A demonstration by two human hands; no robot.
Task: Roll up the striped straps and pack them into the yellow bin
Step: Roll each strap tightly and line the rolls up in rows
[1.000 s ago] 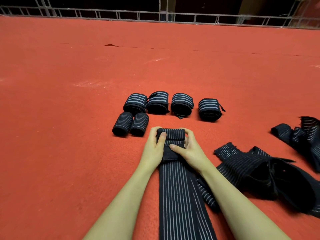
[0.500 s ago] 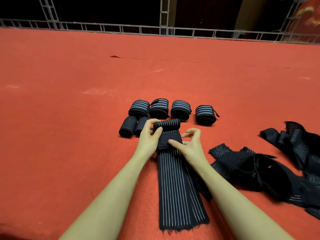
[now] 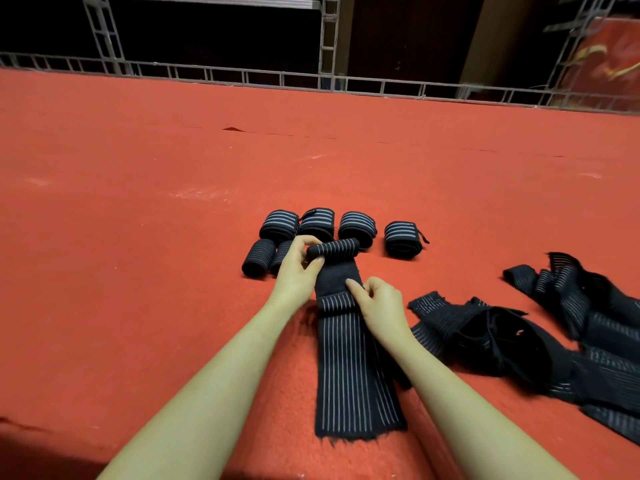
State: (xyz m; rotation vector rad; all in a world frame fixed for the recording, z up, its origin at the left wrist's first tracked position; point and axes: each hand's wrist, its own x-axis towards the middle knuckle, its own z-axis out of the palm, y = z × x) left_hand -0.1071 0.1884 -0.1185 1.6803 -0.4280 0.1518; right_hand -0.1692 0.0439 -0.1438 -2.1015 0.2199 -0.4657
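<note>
We have six finished rolls [image 3: 332, 233] lined up on the red carpet [image 3: 138, 237], our left hand [image 3: 298, 268] pinching the started roll of the strap [image 3: 349, 358], our right hand [image 3: 381, 303] gripping its edge, loose straps [image 3: 519, 334] waiting (no yellow bin in sight).

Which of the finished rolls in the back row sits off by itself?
The rightmost roll, with a small tab sticking out on its right. A strip of bare red carpet separates it from the other three, which sit close together.
</note>
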